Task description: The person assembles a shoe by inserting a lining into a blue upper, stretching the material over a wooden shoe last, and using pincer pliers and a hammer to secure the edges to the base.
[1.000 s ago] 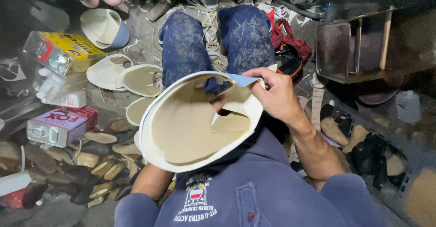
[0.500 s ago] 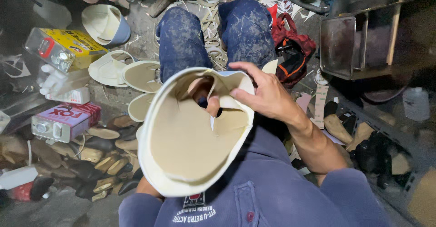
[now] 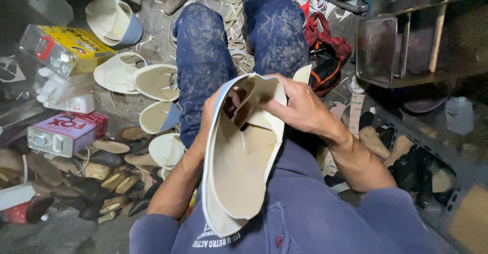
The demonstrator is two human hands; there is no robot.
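Observation:
I hold a cream shoe upper (image 3: 244,167) with a pale blue outer edge over my lap, folded narrow and standing lengthwise. My right hand (image 3: 300,106) grips its top right edge, fingers curled over the rim. My left hand (image 3: 216,109) is behind the left side of the upper, mostly hidden, with fingers reaching into its opening. My knees in mottled blue trousers (image 3: 203,56) lie just beyond.
Several more cream uppers (image 3: 155,81) lie on the floor to the left, by a yellow tin (image 3: 66,48), a pink tin (image 3: 66,132) and a pile of shoe soles (image 3: 96,178). A red bag (image 3: 328,56) and a metal tray (image 3: 378,51) sit right.
The upper has gone from spread wide and flat to folded narrow and turned upright. My right hand shifted to its top right edge, and my left hand came up behind it.

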